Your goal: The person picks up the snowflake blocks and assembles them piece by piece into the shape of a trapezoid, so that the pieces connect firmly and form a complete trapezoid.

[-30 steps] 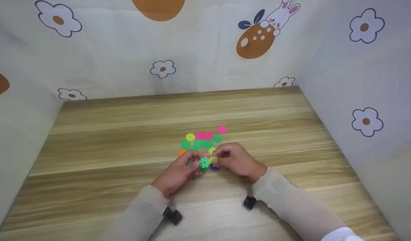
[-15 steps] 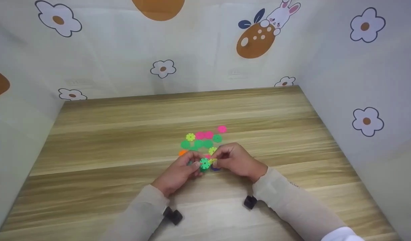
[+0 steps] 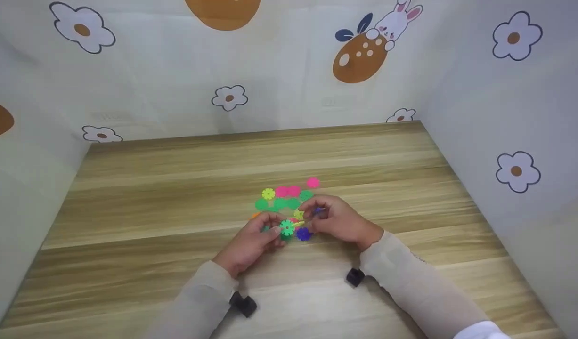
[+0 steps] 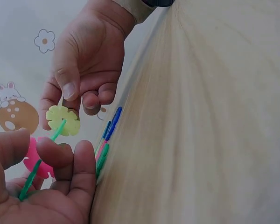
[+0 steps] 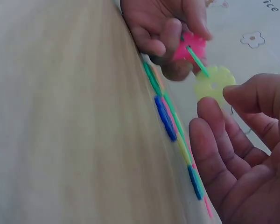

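Note:
My left hand [image 3: 253, 240] pinches a small assembly of notched plastic interlocking discs. In it, a green disc [image 3: 287, 228] faces up in the head view, and a yellow disc [image 4: 63, 120] slots crosswise onto its edge. A pink disc [image 5: 191, 46] of the same assembly sits among the left fingers, which partly hide it. My right hand [image 3: 338, 219] hovers just right of the yellow disc, thumb and fingers parted. In the right wrist view its thumb [image 5: 247, 93] overlaps the yellow disc's edge.
Loose discs lie on the wooden table [image 3: 175, 188] beyond and under the hands: several green [image 3: 279, 203], several pink [image 3: 313, 182], a yellow one [image 3: 268, 193] and a dark blue one [image 3: 304, 234]. Patterned cloth walls [image 3: 289, 61] enclose the back and sides.
My right hand has loosened its pinch on the yellow disc and shifted slightly right and away, uncovering the blue disc. The left hand stays nearly still with the assembly.

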`<state>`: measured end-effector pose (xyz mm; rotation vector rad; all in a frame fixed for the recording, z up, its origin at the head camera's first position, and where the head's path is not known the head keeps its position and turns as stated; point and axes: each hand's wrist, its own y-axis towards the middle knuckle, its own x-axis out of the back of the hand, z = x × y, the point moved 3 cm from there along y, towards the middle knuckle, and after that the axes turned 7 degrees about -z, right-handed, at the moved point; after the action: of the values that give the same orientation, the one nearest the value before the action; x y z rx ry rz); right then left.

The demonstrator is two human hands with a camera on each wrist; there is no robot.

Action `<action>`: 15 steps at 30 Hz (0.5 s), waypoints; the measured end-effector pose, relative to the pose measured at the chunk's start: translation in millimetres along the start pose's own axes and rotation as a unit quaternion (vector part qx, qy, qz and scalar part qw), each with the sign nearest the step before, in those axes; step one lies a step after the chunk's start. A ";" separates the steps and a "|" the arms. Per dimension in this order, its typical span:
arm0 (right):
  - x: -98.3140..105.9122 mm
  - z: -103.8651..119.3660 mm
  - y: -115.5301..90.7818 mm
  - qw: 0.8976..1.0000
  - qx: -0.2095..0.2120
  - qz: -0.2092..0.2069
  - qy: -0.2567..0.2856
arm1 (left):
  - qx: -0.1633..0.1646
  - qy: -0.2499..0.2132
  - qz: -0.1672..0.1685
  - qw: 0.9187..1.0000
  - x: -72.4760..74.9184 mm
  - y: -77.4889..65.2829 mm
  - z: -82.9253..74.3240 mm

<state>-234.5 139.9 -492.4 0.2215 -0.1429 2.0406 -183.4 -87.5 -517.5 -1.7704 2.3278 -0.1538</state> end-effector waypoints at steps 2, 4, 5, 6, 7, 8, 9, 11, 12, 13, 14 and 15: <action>6.8 -1.7 2.2 1.000 -0.012 -0.022 -0.004 | 0.002 -0.008 -0.003 1.000 0.4 0.3 0.4; 13.6 -5.0 4.1 0.998 -0.027 -0.047 -0.012 | 0.005 -0.011 -0.007 1.000 0.5 0.2 0.2; 16.6 -6.8 4.9 0.998 -0.035 -0.056 -0.019 | 0.007 -0.010 -0.009 1.000 0.5 -0.1 0.0; 19.2 -8.7 5.5 0.997 -0.041 -0.062 -0.031 | 0.008 -0.011 -0.010 1.000 0.5 -0.1 0.0; 21.3 -10.4 5.9 0.996 -0.050 -0.066 -0.041 | 0.008 -0.011 -0.011 1.000 0.5 -0.1 -0.2; 22.9 -11.9 6.4 0.995 -0.059 -0.066 -0.050 | 0.007 -0.012 -0.011 1.000 0.4 -0.1 -0.2; 24.0 -13.1 6.8 0.994 -0.067 -0.066 -0.058 | 0.006 -0.013 -0.010 1.000 0.3 0.1 -0.2; 25.2 -14.6 8.2 0.992 -0.083 -0.062 -0.070 | 0.005 -0.017 -0.009 1.000 0.1 0.5 0.0; 25.5 -15.0 9.0 0.991 -0.089 -0.059 -0.076 | 0.006 -0.019 -0.009 1.000 0.1 0.6 0.2; 25.5 -14.9 9.9 0.990 -0.097 -0.058 -0.080 | 0.007 -0.020 -0.009 1.000 0.1 0.6 0.4; 25.3 -14.6 10.8 0.990 -0.103 -0.056 -0.083 | 0.008 -0.020 -0.009 1.000 0.1 0.6 0.5; 25.1 -14.2 11.6 0.989 -0.109 -0.055 -0.085 | 0.011 -0.020 -0.010 1.000 0.1 0.4 0.7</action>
<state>-257.5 159.1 -500.8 0.2606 -0.4478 1.8788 -183.7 -87.4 -518.3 -1.7709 2.2730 -0.1448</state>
